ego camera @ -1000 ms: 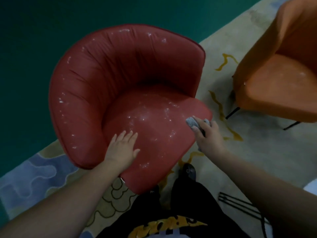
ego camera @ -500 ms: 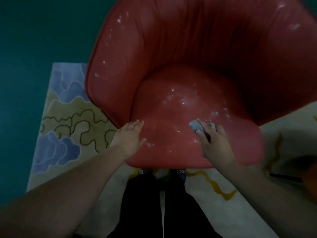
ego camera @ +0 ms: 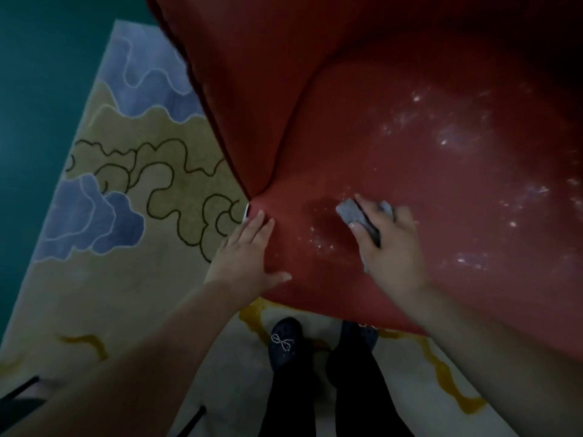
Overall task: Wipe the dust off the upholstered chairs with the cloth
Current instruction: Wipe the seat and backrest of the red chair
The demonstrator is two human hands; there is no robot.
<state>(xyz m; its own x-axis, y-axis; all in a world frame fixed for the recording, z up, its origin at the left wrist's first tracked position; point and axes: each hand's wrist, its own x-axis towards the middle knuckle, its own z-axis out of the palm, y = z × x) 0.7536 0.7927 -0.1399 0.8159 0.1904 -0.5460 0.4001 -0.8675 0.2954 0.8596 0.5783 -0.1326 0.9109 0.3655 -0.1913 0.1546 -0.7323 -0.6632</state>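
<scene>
The red chair (ego camera: 394, 121) fills the upper right of the frame, its seat speckled with pale dust, thickest toward the right. Wiping looks barely begun; the next move calls for sweeping rightward across those specks. At centre, the right hand (ego camera: 391, 247) curls its fingers around the grey cloth (ego camera: 353, 212), pressing it to the seat. Lower centre-left, the left hand (ego camera: 246, 253) lies flat, fingers straight, bracing the seat's edge. No containers show.
</scene>
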